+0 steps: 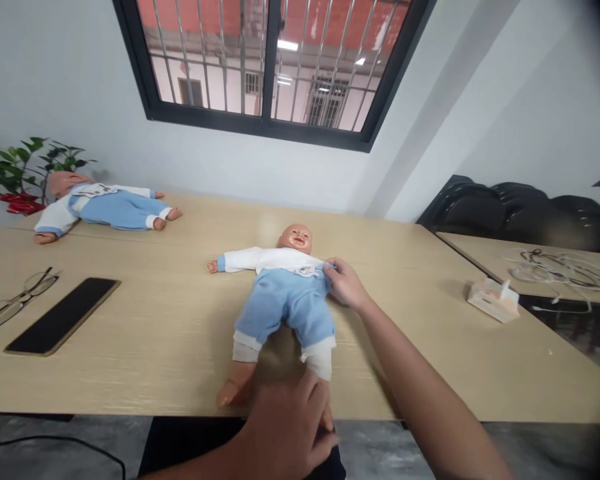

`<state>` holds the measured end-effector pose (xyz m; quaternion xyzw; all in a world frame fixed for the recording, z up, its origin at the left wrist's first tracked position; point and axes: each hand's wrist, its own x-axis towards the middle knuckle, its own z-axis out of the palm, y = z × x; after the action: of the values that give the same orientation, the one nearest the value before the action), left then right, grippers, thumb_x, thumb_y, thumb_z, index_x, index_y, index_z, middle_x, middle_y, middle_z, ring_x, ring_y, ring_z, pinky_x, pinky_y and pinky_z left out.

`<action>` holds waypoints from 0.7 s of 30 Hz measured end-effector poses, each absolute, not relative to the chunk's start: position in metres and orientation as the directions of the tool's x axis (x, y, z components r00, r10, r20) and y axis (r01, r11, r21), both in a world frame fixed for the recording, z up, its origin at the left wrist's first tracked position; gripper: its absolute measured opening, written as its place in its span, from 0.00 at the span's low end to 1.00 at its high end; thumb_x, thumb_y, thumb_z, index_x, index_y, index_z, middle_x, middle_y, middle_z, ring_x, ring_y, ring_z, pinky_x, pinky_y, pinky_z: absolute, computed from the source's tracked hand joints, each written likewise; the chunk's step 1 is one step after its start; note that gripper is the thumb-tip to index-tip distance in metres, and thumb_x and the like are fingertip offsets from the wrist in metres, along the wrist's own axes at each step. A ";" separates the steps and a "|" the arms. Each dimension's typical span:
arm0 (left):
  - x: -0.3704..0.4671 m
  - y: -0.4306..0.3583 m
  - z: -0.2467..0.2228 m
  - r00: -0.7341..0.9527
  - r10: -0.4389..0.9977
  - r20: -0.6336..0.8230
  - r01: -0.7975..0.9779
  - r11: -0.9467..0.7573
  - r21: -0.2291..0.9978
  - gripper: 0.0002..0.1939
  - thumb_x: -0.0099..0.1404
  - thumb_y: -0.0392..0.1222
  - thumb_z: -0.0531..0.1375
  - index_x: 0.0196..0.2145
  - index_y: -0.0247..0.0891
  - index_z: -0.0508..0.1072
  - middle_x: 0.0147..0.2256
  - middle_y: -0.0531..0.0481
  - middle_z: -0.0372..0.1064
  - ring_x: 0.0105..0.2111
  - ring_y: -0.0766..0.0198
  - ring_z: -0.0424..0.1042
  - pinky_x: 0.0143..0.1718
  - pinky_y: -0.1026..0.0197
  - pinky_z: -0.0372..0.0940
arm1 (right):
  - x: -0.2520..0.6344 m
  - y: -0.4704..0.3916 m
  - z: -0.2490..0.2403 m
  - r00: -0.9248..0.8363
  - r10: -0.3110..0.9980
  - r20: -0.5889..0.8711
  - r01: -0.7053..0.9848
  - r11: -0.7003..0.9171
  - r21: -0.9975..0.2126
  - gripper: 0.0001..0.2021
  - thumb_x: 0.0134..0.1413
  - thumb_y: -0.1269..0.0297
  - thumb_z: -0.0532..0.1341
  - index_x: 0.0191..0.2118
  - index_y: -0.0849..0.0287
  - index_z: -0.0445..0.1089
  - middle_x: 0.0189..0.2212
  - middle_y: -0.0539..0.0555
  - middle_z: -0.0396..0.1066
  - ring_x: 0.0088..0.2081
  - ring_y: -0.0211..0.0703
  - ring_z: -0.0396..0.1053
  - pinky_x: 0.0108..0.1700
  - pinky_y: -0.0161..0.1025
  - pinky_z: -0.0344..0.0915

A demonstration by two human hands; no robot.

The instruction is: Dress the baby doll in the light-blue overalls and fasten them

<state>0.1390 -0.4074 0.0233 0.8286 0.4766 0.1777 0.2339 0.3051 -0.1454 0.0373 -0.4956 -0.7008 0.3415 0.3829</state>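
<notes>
A baby doll (285, 293) in a white top and light blue trousers lies on its back on the table, its head away from me and its feet at the front edge. My right hand (347, 283) pinches the blue cuff at the end of the doll's sleeve, beside its waist. My left hand (290, 420), slightly blurred, is curled at the doll's foot (327, 417) on the right of the picture, with that foot between fingers and thumb. The trouser legs are pushed up over white cuffs. The doll's other foot (235, 385) shows bare.
A second, similarly dressed doll (115, 207) lies at the back left, near a potted plant (25, 167). Glasses (17, 303) and a black phone (65, 315) lie at left. A tissue box (493, 301) stands at right; coiled cables (560, 270) lie on another table.
</notes>
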 end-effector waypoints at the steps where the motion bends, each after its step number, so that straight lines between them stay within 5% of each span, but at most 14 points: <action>1: 0.136 -0.404 0.030 0.512 0.855 0.084 0.662 -0.455 0.596 0.18 0.65 0.52 0.65 0.48 0.43 0.69 0.47 0.47 0.71 0.41 0.51 0.74 0.38 0.53 0.66 | 0.307 -0.142 0.037 -0.207 0.952 0.225 0.485 0.300 -0.822 0.14 0.58 0.51 0.57 0.37 0.58 0.69 0.26 0.48 0.67 0.30 0.43 0.64 0.36 0.38 0.61; 4: 0.106 -0.377 0.053 0.488 0.857 0.167 0.521 -0.440 0.732 0.08 0.71 0.47 0.59 0.45 0.44 0.70 0.42 0.52 0.73 0.38 0.59 0.73 0.39 0.57 0.65 | 0.314 -0.137 0.038 -0.207 0.944 0.257 0.630 0.330 -0.703 0.14 0.61 0.54 0.54 0.34 0.58 0.69 0.31 0.52 0.71 0.35 0.46 0.67 0.40 0.40 0.62; 7: 0.055 -0.319 0.061 0.206 0.938 0.280 0.533 -0.348 0.771 0.08 0.73 0.45 0.54 0.44 0.43 0.72 0.37 0.51 0.73 0.36 0.61 0.72 0.40 0.57 0.65 | 0.312 -0.141 0.046 -0.261 0.921 0.288 0.781 0.377 -0.498 0.20 0.68 0.54 0.50 0.32 0.58 0.71 0.35 0.58 0.73 0.41 0.49 0.68 0.46 0.43 0.62; 10: 0.013 -0.248 0.043 0.018 0.960 0.281 0.561 -0.242 0.792 0.11 0.69 0.46 0.59 0.45 0.40 0.73 0.43 0.45 0.73 0.44 0.55 0.72 0.47 0.53 0.65 | 0.289 -0.145 0.062 -0.395 0.842 0.367 0.798 0.513 -0.318 0.19 0.71 0.55 0.51 0.39 0.59 0.75 0.42 0.61 0.74 0.48 0.52 0.67 0.54 0.46 0.59; 14: -0.004 -0.197 0.003 0.136 0.981 0.139 0.374 -0.181 0.909 0.15 0.65 0.51 0.63 0.40 0.37 0.72 0.37 0.48 0.72 0.37 0.58 0.72 0.39 0.57 0.66 | 0.241 -0.144 0.080 -0.665 0.703 0.251 0.661 0.711 -0.241 0.15 0.65 0.54 0.63 0.49 0.59 0.73 0.46 0.59 0.75 0.49 0.50 0.68 0.53 0.43 0.60; 17: 0.000 -0.198 -0.012 0.102 0.974 0.203 0.368 -0.227 0.902 0.14 0.66 0.53 0.62 0.36 0.39 0.69 0.31 0.53 0.68 0.31 0.62 0.67 0.33 0.61 0.62 | 0.220 -0.145 0.088 -0.769 0.630 0.107 0.613 0.775 -0.155 0.11 0.61 0.59 0.68 0.43 0.59 0.73 0.42 0.57 0.74 0.47 0.49 0.69 0.49 0.40 0.60; 21: 0.004 -0.210 -0.011 0.059 0.964 0.258 0.326 -0.263 0.908 0.14 0.67 0.54 0.62 0.37 0.40 0.68 0.34 0.52 0.67 0.34 0.62 0.67 0.36 0.60 0.63 | 0.214 -0.156 0.098 -0.776 0.619 0.118 0.615 0.785 -0.074 0.02 0.64 0.67 0.64 0.39 0.58 0.71 0.42 0.56 0.72 0.44 0.45 0.68 0.43 0.38 0.59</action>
<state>0.0041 -0.2096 -0.0107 0.6425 0.5019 0.4676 0.3414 0.2142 -0.1564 0.0976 -0.3275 -0.9423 0.0156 0.0682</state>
